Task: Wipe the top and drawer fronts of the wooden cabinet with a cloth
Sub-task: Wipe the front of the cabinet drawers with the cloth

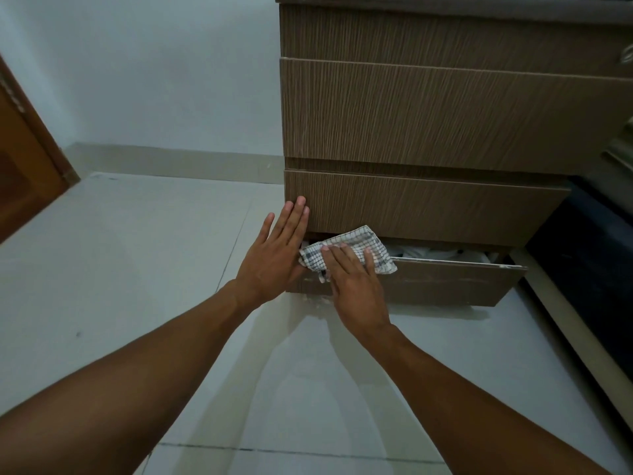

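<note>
A brown wooden cabinet [428, 111] with several drawer fronts fills the upper right. Its bottom drawer [445, 282] is pulled partly out, with white items showing inside. A white checked cloth [363, 241] lies over the top left edge of that drawer front. My right hand [352, 286] presses flat on the cloth, fingers spread. My left hand [274, 255] lies flat and empty against the cabinet's left corner, fingertips on the drawer front above [428, 207].
Pale floor tiles [154, 269] stretch to the left and toward me. A wooden door [24, 173] stands at the far left. A dark object [589, 255] sits on the floor right of the cabinet. A white wall [154, 70] is behind.
</note>
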